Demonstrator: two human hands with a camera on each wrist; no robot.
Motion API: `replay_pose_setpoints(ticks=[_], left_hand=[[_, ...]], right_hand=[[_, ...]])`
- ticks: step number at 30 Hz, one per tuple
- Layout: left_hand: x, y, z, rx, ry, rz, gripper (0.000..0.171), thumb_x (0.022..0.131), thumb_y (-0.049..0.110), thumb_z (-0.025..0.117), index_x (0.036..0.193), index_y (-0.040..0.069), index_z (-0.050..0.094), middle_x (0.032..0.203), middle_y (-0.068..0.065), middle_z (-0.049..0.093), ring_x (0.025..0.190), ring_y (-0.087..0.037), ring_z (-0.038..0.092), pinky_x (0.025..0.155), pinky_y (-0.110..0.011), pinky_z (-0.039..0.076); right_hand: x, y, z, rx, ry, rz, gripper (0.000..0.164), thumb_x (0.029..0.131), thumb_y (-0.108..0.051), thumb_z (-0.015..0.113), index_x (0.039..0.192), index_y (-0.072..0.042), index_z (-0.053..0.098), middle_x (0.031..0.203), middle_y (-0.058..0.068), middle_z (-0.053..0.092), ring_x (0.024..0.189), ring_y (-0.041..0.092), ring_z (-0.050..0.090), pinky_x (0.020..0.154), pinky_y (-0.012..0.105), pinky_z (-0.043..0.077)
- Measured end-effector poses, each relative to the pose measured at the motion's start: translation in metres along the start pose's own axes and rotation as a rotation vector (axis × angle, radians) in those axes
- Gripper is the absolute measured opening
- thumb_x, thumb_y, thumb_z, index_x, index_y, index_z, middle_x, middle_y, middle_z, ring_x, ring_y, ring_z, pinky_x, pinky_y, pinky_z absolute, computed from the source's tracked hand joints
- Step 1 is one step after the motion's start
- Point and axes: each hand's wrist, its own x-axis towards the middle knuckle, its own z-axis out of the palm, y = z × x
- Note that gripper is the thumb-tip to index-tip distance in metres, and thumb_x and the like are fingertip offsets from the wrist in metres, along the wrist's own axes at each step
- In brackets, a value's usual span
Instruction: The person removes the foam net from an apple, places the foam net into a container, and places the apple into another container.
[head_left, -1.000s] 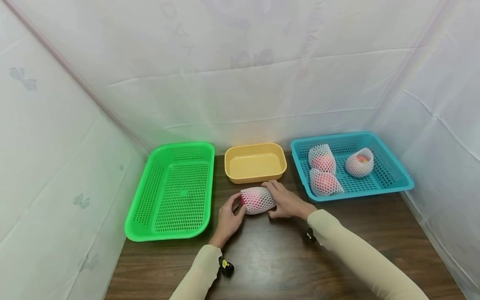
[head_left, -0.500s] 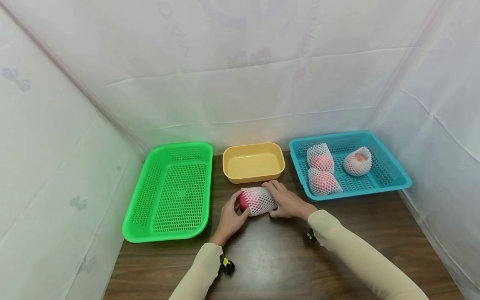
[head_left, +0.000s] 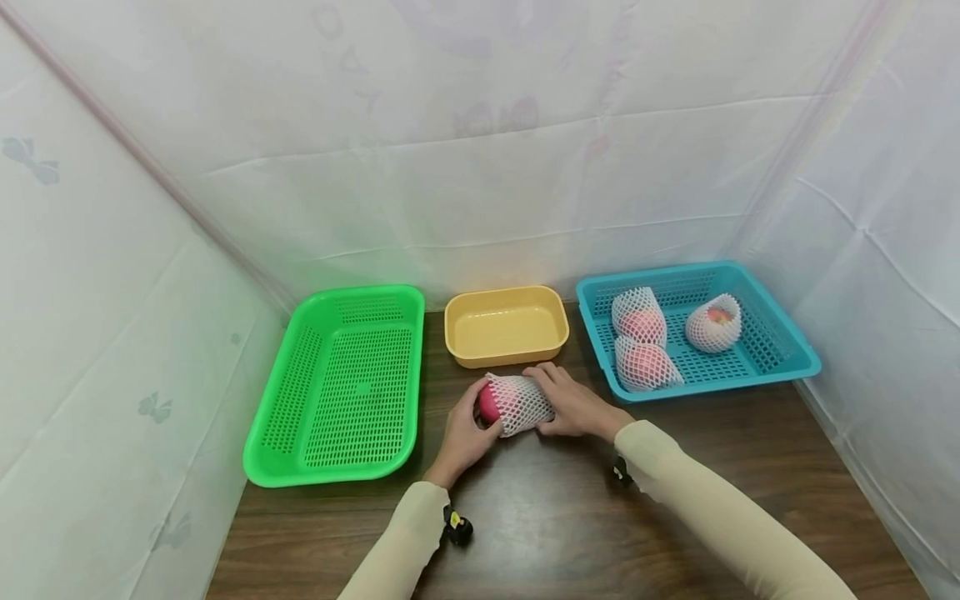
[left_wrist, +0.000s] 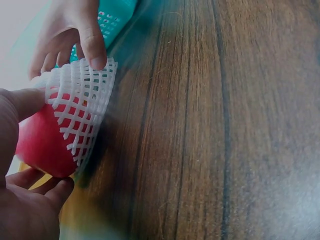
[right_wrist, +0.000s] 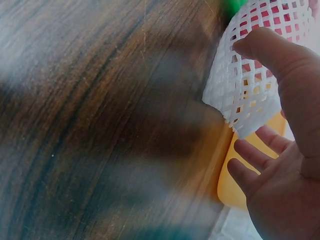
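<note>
In the head view, a red apple (head_left: 489, 403) shows halfway out of a white foam net sleeve (head_left: 525, 402), low over the table's middle. My left hand (head_left: 463, 429) grips the bare end of the apple, thumb on one side and fingers on the other, as the left wrist view also shows. At the sleeve's other end, my right hand (head_left: 573, 404) holds the netting between thumb and fingers. The right wrist view shows that end of the net (right_wrist: 245, 100) slack and hollow, with the right thumb pressed on it.
A green basket (head_left: 408, 417) stands at left, with nothing in it. Behind the hands is a yellow tray (head_left: 457, 350). A blue basket (head_left: 780, 379) at right holds three netted fruits (head_left: 643, 367). White cloth walls (head_left: 480, 200) enclose the brown wooden table (head_left: 540, 533).
The sleeve has slid back off the apple toward the right, so more red skin shows at the left end. My left hand has shifted slightly right around the fruit; my right hand has barely moved.
</note>
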Motion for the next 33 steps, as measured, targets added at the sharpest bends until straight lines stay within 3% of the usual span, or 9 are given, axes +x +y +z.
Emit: replay_pose_setpoints(ticks=[12, 20, 30, 33], left_hand=[[0.000, -0.002, -0.001, 0.013, 0.009, 0.022, 0.075, 0.079, 0.002, 0.075, 0.145, 0.009, 0.042, 0.145, -0.008, 0.047, 0.128, -0.023, 0.049, 0.101, -0.038, 0.045], [-0.002, -0.002, -0.005, 0.052, 0.010, 0.040, 0.071, 0.078, 0.007, 0.078, 0.142, 0.011, 0.046, 0.138, -0.011, 0.050, 0.125, -0.023, 0.051, 0.099, -0.037, 0.047], [-0.007, -0.005, -0.012, 0.091, 0.062, 0.117, 0.071, 0.075, 0.012, 0.082, 0.139, 0.007, 0.051, 0.130, -0.015, 0.053, 0.120, -0.028, 0.053, 0.097, -0.041, 0.048], [-0.008, -0.008, -0.013, 0.090, 0.069, 0.112, 0.071, 0.075, 0.014, 0.083, 0.139, 0.009, 0.051, 0.129, -0.014, 0.053, 0.120, -0.027, 0.053, 0.097, -0.040, 0.048]], right_hand=[[0.001, -0.002, -0.001, -0.008, -0.021, -0.003, 0.080, 0.078, -0.034, 0.080, 0.143, -0.017, 0.036, 0.132, 0.003, 0.041, 0.116, 0.018, 0.041, 0.096, 0.037, 0.045], [0.003, -0.002, -0.001, -0.057, -0.026, -0.025, 0.062, 0.087, -0.035, 0.072, 0.139, -0.019, 0.044, 0.131, 0.000, 0.045, 0.118, 0.017, 0.042, 0.099, 0.036, 0.043], [0.005, -0.004, -0.003, -0.089, 0.012, -0.069, 0.043, 0.093, -0.028, 0.066, 0.133, -0.018, 0.055, 0.126, 0.001, 0.052, 0.114, 0.019, 0.045, 0.096, 0.038, 0.044], [0.006, -0.005, -0.003, -0.093, 0.026, -0.083, 0.039, 0.093, -0.027, 0.065, 0.130, -0.016, 0.059, 0.123, 0.002, 0.053, 0.112, 0.020, 0.046, 0.094, 0.038, 0.045]])
